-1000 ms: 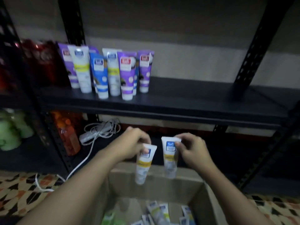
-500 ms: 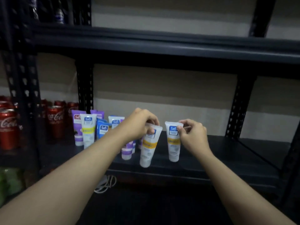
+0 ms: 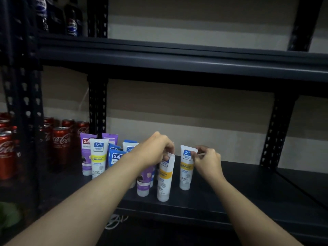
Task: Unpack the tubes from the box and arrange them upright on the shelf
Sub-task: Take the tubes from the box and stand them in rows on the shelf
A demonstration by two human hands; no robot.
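My left hand (image 3: 156, 150) and right hand (image 3: 206, 159), fingers pinched on two yellow-banded tubes (image 3: 164, 180) (image 3: 185, 170), stand them cap-down on the shelf (image 3: 248, 190), at three o'clock of the standing tubes (image 3: 98, 157).

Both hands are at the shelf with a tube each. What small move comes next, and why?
Probably straighten, then release. The left hand pinches a white yellow-banded tube that leans slightly, cap down on the dark metal shelf. The right hand holds a matching tube, nearly upright with its cap on the shelf.
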